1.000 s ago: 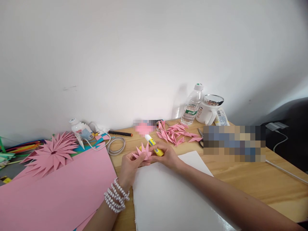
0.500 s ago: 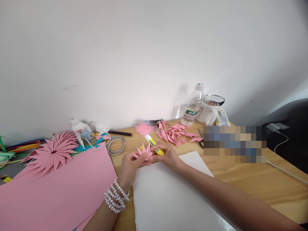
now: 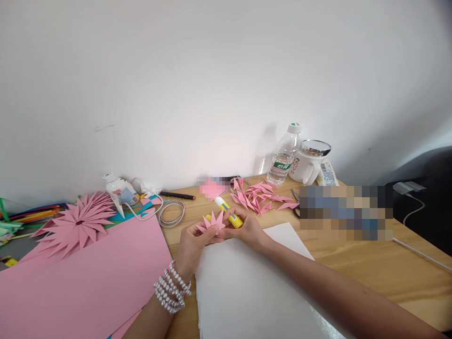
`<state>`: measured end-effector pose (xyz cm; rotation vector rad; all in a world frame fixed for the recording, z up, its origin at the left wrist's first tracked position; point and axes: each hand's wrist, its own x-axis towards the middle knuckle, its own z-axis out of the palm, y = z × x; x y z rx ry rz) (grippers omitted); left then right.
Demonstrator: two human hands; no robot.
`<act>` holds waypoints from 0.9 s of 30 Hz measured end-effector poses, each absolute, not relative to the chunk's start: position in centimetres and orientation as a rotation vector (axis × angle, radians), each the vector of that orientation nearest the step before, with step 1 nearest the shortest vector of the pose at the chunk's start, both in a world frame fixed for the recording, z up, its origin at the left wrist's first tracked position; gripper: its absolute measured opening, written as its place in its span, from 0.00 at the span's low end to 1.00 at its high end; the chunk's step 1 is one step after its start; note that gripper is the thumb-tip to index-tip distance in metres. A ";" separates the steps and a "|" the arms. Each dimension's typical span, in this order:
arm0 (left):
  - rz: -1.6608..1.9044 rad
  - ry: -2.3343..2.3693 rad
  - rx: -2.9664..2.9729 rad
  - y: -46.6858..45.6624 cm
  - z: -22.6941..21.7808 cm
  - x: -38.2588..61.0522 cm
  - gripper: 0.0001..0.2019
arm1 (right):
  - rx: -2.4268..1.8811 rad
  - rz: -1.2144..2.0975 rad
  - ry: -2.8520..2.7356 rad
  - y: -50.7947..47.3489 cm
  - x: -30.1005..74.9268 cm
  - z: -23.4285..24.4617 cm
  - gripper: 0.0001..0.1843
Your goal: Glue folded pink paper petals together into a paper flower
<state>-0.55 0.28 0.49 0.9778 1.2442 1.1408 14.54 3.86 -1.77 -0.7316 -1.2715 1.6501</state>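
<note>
Between my hands is a pink folded-paper star [image 3: 213, 223] with several pointed tips facing up and away from me. My left hand [image 3: 193, 237] pinches its left and near side, thumb on top. On its right side, the fingers of my right hand [image 3: 246, 228] are closed on the edge of the same star. A yellow glue stick [image 3: 229, 213] with a white end lies just behind my right fingers, partly covered by them; whether they touch it I cannot tell. Loose pink folded-paper pieces [image 3: 254, 195] are heaped beyond my right hand.
A white board [image 3: 247, 292] lies under my forearms. Pink paper sheets [image 3: 88, 278] and a large pink paper pinwheel [image 3: 76, 223] are at left. A water bottle [image 3: 282, 157], a white mug [image 3: 306, 165] and scissors [image 3: 296, 202] stand or lie at back right. A coiled cable [image 3: 171, 214] is behind my left hand.
The whole view has shifted very slightly. Both hands keep their hold on the paper star, with only a tiny movement of the fingers.
</note>
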 end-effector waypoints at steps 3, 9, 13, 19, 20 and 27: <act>1.138 1.239 0.975 0.2 0.5 -0.4 0.11 | -0.681 1.689 -1.226 3.9 14.6 -1.7 0.29; 1.136 1.225 0.981 0.1 0.6 -0.2 0.12 | -0.659 1.681 -1.237 3.8 14.5 -1.5 0.30; 1.173 1.263 0.962 0.1 0.4 -0.1 0.12 | -0.679 1.668 -1.266 3.6 14.4 -1.7 0.28; 1.171 1.234 0.996 0.0 0.4 0.0 0.12 | -0.780 1.557 -1.309 3.5 14.1 -1.9 0.26; 1.171 1.247 1.012 0.0 0.4 0.0 0.12 | -0.797 1.546 -1.309 3.5 14.1 -1.9 0.26; 1.195 1.313 0.993 0.0 0.6 0.1 0.14 | -0.669 1.661 -1.250 3.2 13.9 -1.5 0.28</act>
